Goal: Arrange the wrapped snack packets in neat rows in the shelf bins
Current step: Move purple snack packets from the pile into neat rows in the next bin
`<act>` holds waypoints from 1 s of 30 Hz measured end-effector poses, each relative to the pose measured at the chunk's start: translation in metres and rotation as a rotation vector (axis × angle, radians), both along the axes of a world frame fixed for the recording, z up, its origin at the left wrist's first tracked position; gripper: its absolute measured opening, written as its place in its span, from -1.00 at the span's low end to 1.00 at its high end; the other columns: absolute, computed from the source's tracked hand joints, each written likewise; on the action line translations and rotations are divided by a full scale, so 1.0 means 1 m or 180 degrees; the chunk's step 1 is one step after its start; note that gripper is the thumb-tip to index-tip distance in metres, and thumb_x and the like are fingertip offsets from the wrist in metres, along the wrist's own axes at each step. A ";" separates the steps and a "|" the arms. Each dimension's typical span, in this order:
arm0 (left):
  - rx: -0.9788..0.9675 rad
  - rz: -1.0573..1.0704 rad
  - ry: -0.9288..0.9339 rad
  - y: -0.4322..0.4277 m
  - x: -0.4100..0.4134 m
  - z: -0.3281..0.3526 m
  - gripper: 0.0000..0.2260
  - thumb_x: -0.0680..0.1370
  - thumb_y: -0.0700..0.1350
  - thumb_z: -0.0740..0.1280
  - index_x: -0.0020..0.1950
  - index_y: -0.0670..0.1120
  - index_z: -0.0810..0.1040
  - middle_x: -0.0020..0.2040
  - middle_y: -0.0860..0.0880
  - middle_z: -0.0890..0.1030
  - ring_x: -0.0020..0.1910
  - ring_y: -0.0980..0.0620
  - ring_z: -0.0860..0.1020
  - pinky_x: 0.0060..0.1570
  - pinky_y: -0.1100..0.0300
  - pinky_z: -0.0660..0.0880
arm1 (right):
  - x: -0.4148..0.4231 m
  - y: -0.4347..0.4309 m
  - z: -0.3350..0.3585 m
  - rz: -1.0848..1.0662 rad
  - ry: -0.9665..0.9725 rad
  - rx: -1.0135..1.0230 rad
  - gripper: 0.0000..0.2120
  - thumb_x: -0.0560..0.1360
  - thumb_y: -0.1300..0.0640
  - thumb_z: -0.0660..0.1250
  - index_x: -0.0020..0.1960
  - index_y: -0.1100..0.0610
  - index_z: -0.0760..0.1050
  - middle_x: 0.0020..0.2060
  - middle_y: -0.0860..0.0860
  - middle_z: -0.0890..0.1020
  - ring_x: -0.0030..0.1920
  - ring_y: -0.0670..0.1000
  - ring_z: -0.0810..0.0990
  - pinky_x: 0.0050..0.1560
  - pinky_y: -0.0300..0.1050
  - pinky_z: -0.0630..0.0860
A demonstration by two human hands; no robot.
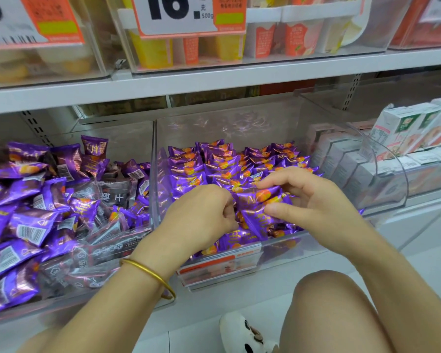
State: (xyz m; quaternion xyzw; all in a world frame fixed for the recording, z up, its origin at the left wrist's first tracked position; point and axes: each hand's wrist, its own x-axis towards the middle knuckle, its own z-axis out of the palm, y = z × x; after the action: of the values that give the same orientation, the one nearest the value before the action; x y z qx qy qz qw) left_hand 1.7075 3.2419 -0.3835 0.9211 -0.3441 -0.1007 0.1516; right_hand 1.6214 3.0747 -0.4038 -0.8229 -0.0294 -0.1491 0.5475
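Observation:
A clear middle bin (154, 174) holds purple snack packets with orange fruit print, standing in rows (214, 161) toward its back. Both hands are inside its front part. My left hand (201, 212) is curled with fingertips pinching the edge of a purple packet (257, 200). My right hand (313, 197) grips the same packet from the right, thumb under and fingers over it. More purple packets lie beneath my hands. The clear left bin (138, 138) is heaped with loose purple and dark packets (49, 200) in no order.
A bin of white drink cartons (405, 133) stands to the right. The shelf above (214, 80) carries clear boxes of jelly cups and an orange price tag (189, 16). My knee (329, 301) and a white shoe (242, 332) are below the shelf.

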 end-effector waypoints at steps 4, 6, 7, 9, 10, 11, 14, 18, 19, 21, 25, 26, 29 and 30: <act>0.0085 0.0061 -0.0238 -0.001 -0.002 0.000 -0.76 0.48 -0.09 0.34 -0.35 -0.06 0.37 -0.28 -0.04 0.52 -0.23 -0.05 0.46 -0.30 0.16 0.34 | -0.006 0.005 -0.004 0.0085 -0.0276 -0.0692 -0.74 0.29 -0.01 0.47 -0.04 -0.08 0.57 -0.06 -0.13 0.55 0.00 -0.08 0.54 -0.19 -0.25 0.49; 0.0046 0.0085 -0.0224 -0.002 -0.004 0.000 -0.75 0.48 -0.09 0.35 -0.35 -0.05 0.36 -0.23 -0.04 0.56 -0.21 -0.02 0.46 -0.32 0.18 0.28 | -0.006 0.002 -0.001 0.0131 -0.0069 -0.0584 -0.74 0.28 0.09 0.48 -0.06 -0.07 0.56 -0.07 -0.15 0.57 -0.01 -0.13 0.55 -0.14 -0.26 0.51; 0.0016 0.0101 -0.0179 -0.002 -0.005 0.000 -0.75 0.49 -0.09 0.35 -0.34 -0.05 0.36 -0.21 -0.04 0.58 -0.21 -0.02 0.48 -0.34 0.18 0.28 | -0.006 0.000 0.001 0.0204 0.0066 -0.0413 -0.74 0.29 0.15 0.49 -0.07 -0.05 0.56 -0.07 -0.14 0.58 -0.01 -0.13 0.57 -0.09 -0.22 0.53; -0.0113 0.0137 -0.0031 -0.002 -0.005 0.001 -0.80 0.50 -0.12 0.35 -0.32 -0.11 0.46 -0.23 -0.10 0.62 -0.24 -0.06 0.53 -0.33 0.17 0.38 | -0.006 -0.003 0.005 0.0337 0.0313 -0.0143 -0.69 0.32 0.29 0.51 -0.05 -0.03 0.57 -0.06 -0.16 0.62 0.02 -0.10 0.59 0.01 -0.17 0.55; -0.0197 0.0163 0.0047 -0.002 -0.005 0.001 -0.83 0.50 -0.15 0.34 -0.28 -0.17 0.52 -0.24 -0.14 0.63 -0.25 -0.09 0.57 -0.31 0.17 0.45 | -0.006 -0.005 0.006 0.0378 0.0397 -0.0076 -0.66 0.33 0.34 0.50 -0.03 -0.03 0.57 -0.05 -0.19 0.64 0.04 -0.10 0.59 0.05 -0.16 0.55; -0.0274 0.0188 0.0099 -0.002 -0.006 0.002 -0.85 0.50 -0.19 0.33 -0.24 -0.22 0.56 -0.26 -0.18 0.64 -0.26 -0.12 0.59 -0.30 0.16 0.50 | -0.006 -0.006 0.008 0.0426 0.0439 -0.0043 -0.64 0.34 0.36 0.48 -0.01 -0.02 0.58 -0.04 -0.20 0.64 0.05 -0.11 0.60 0.08 -0.14 0.55; -0.0433 0.0234 0.0071 -0.002 -0.006 0.003 -0.88 0.48 -0.26 0.29 -0.24 -0.25 0.54 -0.29 -0.18 0.64 -0.25 -0.12 0.61 -0.23 0.09 0.56 | -0.006 -0.008 0.013 0.0609 0.0518 -0.0037 -0.63 0.36 0.37 0.45 0.01 -0.05 0.62 -0.01 -0.18 0.63 0.04 -0.07 0.61 0.08 -0.15 0.56; -0.0471 0.0278 0.0158 -0.002 -0.005 0.001 -0.90 0.45 -0.31 0.28 -0.19 -0.23 0.58 -0.28 -0.16 0.64 -0.25 -0.08 0.62 -0.21 0.11 0.57 | -0.001 -0.006 0.015 0.0686 0.0757 -0.0435 -0.70 0.39 0.30 0.45 0.00 -0.05 0.62 -0.05 -0.10 0.65 0.00 0.00 0.62 0.08 -0.04 0.55; -0.0471 0.0277 0.0264 -0.001 -0.004 0.000 -0.90 0.48 -0.28 0.30 -0.19 -0.24 0.59 -0.30 -0.17 0.65 -0.32 -0.05 0.61 -0.27 0.18 0.57 | 0.000 -0.004 0.013 0.0708 0.0703 -0.0762 -0.75 0.40 0.24 0.46 -0.02 -0.06 0.63 -0.08 -0.09 0.65 0.00 -0.02 0.59 0.10 -0.05 0.52; -0.0497 0.0260 0.0473 -0.001 -0.003 0.000 -0.88 0.51 -0.24 0.32 -0.20 -0.21 0.59 -0.33 -0.16 0.64 -0.41 0.01 0.59 -0.33 0.22 0.54 | 0.000 0.001 0.009 0.0749 0.0548 -0.1359 -0.82 0.42 0.14 0.45 -0.03 -0.10 0.64 -0.09 -0.12 0.61 0.02 -0.11 0.49 0.08 -0.26 0.42; -0.0548 0.0136 0.0456 0.002 -0.001 0.001 -0.91 0.52 -0.22 0.32 -0.15 -0.10 0.58 -0.44 0.07 0.51 -0.47 0.16 0.51 -0.44 0.39 0.42 | 0.001 0.006 0.008 0.0619 0.0655 -0.1317 -0.82 0.46 0.16 0.40 -0.01 -0.09 0.64 -0.13 -0.04 0.48 -0.10 -0.10 0.47 -0.12 -0.38 0.40; -0.0548 0.0098 0.0430 0.003 -0.002 0.002 -0.92 0.52 -0.22 0.32 -0.13 -0.10 0.59 -0.44 0.10 0.49 -0.46 0.18 0.49 -0.47 0.43 0.38 | 0.003 0.007 0.007 0.0562 0.0678 -0.1376 -0.82 0.47 0.16 0.39 -0.02 -0.10 0.64 -0.13 -0.03 0.49 -0.11 -0.09 0.49 -0.13 -0.35 0.42; -0.0489 -0.0017 0.0311 0.004 -0.001 0.002 -0.94 0.52 -0.18 0.34 -0.15 -0.06 0.57 -0.38 0.15 0.45 -0.38 0.22 0.42 -0.36 0.34 0.36 | 0.007 0.008 0.012 0.0534 0.0788 -0.1500 -0.84 0.48 0.15 0.38 -0.04 -0.11 0.62 -0.12 0.00 0.52 -0.15 -0.05 0.53 -0.10 -0.26 0.47; -0.0459 -0.0044 0.0284 0.005 -0.001 0.002 -0.92 0.52 -0.18 0.35 -0.17 -0.03 0.56 -0.36 0.15 0.45 -0.37 0.22 0.41 -0.30 0.30 0.35 | 0.006 0.008 0.014 0.0506 0.0816 -0.1473 -0.86 0.47 0.15 0.39 -0.06 -0.08 0.61 -0.14 0.00 0.54 -0.18 -0.07 0.54 -0.10 -0.22 0.49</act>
State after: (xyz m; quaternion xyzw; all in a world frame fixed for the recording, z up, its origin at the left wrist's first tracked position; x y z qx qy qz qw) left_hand 1.7069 3.2467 -0.3816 0.9000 -0.3497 -0.1177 0.2320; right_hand 1.6276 3.0823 -0.3895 -0.9334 -0.0576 0.0104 0.3541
